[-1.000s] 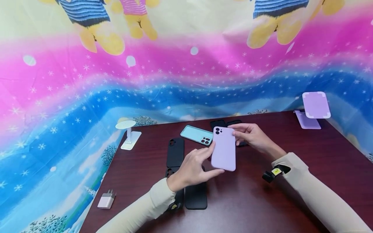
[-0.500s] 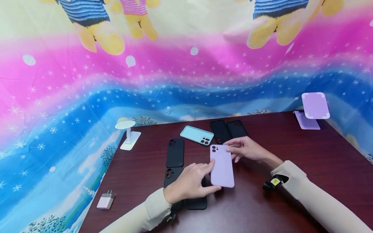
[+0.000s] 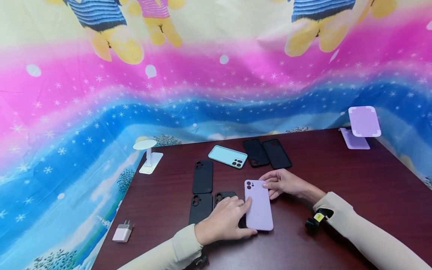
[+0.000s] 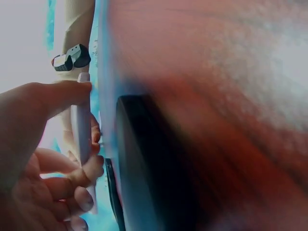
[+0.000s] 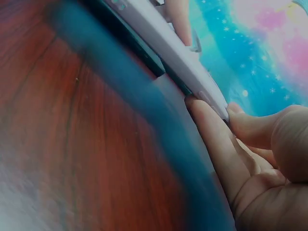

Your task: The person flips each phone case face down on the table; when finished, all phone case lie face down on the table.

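Note:
A lavender phone case (image 3: 258, 210), its back and camera holes facing up, is held low over the dark red table between both hands. My left hand (image 3: 222, 221) grips it from the left, thumb at the bottom edge and index finger at the left side. At the top right corner my right hand (image 3: 287, 184) pinches it between thumb and fingers. In the left wrist view the case (image 4: 82, 130) appears edge-on, thumb on its end. The right wrist view has the case's side (image 5: 168, 43) slanting above the tabletop, thumb and index finger at its corner.
Black phone cases (image 3: 202, 176) lie in a group at left, one (image 3: 225, 195) partly hidden by my left hand. A light-blue case (image 3: 224, 155) and two black cases (image 3: 256, 153) lie at the back. A charger plug (image 3: 122, 231), white stand (image 3: 148, 165) and purple stand (image 3: 364, 122) stand farther out.
Both hands have brought the lavender case down and nearer to the body. Two black cases at the back and one by my left hand now show more fully.

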`<state>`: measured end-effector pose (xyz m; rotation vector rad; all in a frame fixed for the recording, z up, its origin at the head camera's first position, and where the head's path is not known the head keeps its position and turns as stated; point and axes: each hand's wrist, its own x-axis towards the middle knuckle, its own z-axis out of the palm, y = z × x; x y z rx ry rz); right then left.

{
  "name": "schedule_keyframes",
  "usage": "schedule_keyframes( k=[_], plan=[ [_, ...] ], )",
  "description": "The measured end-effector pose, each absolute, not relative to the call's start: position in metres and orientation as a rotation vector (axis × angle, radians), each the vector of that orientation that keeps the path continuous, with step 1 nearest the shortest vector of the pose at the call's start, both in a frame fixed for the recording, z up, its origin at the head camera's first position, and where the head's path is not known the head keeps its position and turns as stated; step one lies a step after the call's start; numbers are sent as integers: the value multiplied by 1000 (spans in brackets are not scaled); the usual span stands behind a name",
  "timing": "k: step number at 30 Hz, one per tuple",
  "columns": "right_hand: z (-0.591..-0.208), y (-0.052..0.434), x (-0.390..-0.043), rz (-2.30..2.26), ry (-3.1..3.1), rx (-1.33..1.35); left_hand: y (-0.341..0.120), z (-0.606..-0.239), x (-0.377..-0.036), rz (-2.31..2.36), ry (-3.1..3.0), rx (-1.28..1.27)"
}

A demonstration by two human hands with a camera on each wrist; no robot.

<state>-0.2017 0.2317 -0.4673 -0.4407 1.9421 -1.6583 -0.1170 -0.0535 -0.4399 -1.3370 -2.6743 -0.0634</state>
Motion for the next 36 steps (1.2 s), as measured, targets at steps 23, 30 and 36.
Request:
schedule_keyframes(
  k=[23, 30, 36],
  plan=[
    [-462, 207, -187, -1399, 2275, -519, -50, -437, -109, 175, -2680, -1429],
    [-467, 201, -183, -1364, 2354, -519, -52, -435, -108, 172, -2750, -1445],
    [-467, 199, -181, -1384, 2355, -509, -55, -433, -110, 168, -2759, -1454]
  ],
)
